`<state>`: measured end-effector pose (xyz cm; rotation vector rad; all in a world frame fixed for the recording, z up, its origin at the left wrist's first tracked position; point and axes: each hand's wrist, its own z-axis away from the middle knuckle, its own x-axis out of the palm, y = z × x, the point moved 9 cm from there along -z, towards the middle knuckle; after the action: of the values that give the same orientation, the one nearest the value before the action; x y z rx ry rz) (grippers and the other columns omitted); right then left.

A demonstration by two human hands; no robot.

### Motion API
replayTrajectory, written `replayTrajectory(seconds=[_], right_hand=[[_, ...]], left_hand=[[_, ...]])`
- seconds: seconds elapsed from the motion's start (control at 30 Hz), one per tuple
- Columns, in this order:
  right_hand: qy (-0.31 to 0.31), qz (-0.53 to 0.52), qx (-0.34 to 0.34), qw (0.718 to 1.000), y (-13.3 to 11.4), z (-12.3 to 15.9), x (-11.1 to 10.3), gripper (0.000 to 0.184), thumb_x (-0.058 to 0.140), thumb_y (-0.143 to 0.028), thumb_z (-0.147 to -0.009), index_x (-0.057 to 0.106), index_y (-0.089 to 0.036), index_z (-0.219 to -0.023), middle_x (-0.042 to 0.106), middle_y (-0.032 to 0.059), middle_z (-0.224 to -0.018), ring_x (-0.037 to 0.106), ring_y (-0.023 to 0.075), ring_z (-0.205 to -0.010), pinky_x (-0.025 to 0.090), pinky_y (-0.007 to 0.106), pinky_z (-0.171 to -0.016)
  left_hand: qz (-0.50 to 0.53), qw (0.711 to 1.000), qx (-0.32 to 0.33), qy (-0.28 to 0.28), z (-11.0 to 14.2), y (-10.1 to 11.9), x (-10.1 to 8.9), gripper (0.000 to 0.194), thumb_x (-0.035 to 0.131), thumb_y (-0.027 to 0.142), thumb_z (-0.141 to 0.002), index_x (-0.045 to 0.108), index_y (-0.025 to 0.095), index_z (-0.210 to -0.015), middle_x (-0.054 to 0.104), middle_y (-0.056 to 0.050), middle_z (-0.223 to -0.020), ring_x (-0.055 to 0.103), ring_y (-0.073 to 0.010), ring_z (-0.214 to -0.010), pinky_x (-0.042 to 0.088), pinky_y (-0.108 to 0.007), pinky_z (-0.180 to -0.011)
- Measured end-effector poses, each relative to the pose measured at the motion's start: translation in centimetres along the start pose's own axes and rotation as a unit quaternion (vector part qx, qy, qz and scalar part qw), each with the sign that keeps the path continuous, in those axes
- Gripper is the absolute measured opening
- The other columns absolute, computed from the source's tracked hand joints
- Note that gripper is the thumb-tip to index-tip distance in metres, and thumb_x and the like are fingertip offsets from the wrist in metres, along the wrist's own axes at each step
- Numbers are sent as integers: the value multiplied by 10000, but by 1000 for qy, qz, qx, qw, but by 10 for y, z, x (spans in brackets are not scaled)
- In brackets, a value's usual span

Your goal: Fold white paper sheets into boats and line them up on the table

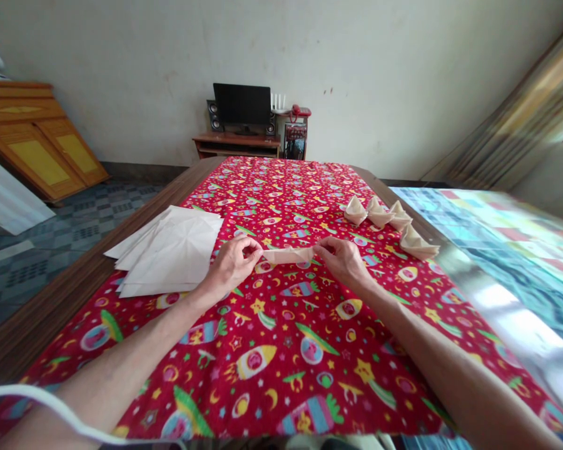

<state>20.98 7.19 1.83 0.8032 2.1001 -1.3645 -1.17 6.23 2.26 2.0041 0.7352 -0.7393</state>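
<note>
A narrow folded strip of off-white paper (288,255) is stretched level between my two hands, just above the red patterned cloth (263,325). My left hand (237,259) pinches its left end between thumb and fingers. At the other end, my right hand (340,255) has the paper pinched the same way. Left of my left hand lies a stack of creased white paper sheets (173,250), fanned a little. Several folded paper boats (417,242) stand in a slanting row beyond my right hand, near the cloth's right edge.
The cloth covers a wooden table (169,194). Behind it, a black monitor (243,105) with speakers stands on a small desk (237,142). A bed (497,250) adjoins on the right, a wooden cabinet (42,140) stands at left. A white cable (51,403) crosses the lower left.
</note>
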Motion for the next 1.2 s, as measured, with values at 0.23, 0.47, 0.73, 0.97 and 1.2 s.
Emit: replayTrajectory(seconds=[0.23,0.47,0.73,0.97,1.2], right_hand=[[-63,147,5,987,7,2,22,211,506,-299,-807,671,-185,-742,670,30,-708,584,142,-657,368,229,-600],[-40,218,-18,975,2,8,25,213,484,-304,-827,666,-199,-792,676,39,-739,593,157,-661,363,241,-591],[-25,228,-26,973,-1,9,23,209,482,-300,-834,655,-195,-780,675,44,-739,587,157,-656,358,242,-586],[-24,235,-24,971,-3,10,22,202,484,-300,-839,649,-199,-781,676,37,-736,603,167,-672,355,249,-580],[-43,306,-121,943,-36,25,22,240,424,-191,-882,662,-166,-900,680,110,-976,613,223,-898,442,308,-738]], left_hand=[[-95,994,24,-39,9,-2,20,114,516,179,-791,583,172,-699,578,-25,-748,550,-143,-659,446,-253,-628],[-161,955,224,-109,25,55,34,628,338,-40,-786,410,231,-1348,421,-32,-1424,322,-196,-1337,286,-403,-1090],[-201,928,256,-184,38,69,54,668,333,-53,-748,345,138,-1388,352,-81,-1467,186,-184,-1402,161,-414,-1142],[-177,930,243,-210,39,57,61,647,343,-12,-755,365,147,-1382,384,-89,-1448,275,-169,-1372,212,-383,-1134],[-144,937,225,-224,41,58,59,665,352,-14,-715,361,119,-1366,366,-125,-1451,264,-185,-1376,254,-410,-1119]])
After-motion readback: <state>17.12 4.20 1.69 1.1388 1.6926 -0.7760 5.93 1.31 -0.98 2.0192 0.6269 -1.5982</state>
